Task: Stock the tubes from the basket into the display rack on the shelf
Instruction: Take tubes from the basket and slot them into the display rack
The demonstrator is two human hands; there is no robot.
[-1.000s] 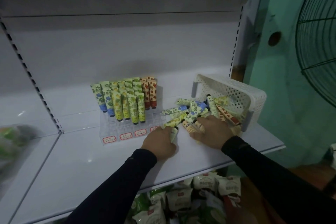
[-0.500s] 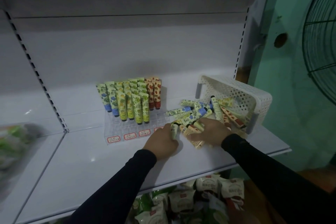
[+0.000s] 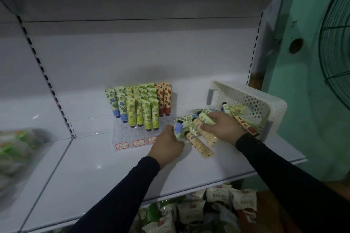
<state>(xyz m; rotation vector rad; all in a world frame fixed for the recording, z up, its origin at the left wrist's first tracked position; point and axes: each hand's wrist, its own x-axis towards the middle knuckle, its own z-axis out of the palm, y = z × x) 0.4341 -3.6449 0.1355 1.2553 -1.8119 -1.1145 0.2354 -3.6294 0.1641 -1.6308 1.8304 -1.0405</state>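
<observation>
- Snack packets [image 3: 191, 212] fill the level below the shelf; their printing is too small to read.
- The white shelf [image 3: 91, 172] carries all the task's things.
- The left hand [image 3: 167, 145] has its fingers curled round a blue-flowered tube [image 3: 178, 129], cap end pointing away from the person.
- The right hand [image 3: 222, 127] rests among the loose tubes [image 3: 200, 143] spilled just in front of the basket, its fingers curled round a pale tube [image 3: 206, 118]; dark text on the cream tubes is illegible.
- The two hands lie near each other, the pile between and under them.
- The clear display rack [image 3: 132, 138], just left of the left hand, bears three red-bordered labels [image 3: 138, 143] on its front; the characters cannot be made out.
- Upright tubes [image 3: 140, 106] stand cap-down in the rack: blue-flowered at left, yellow and green in the middle, strawberry-printed at right.
- The white perforated basket [image 3: 261, 104] lies tipped on its side, mouth toward the pile, with several tubes inside.
- A wire fan guard [image 3: 335, 39] stands far right.
</observation>
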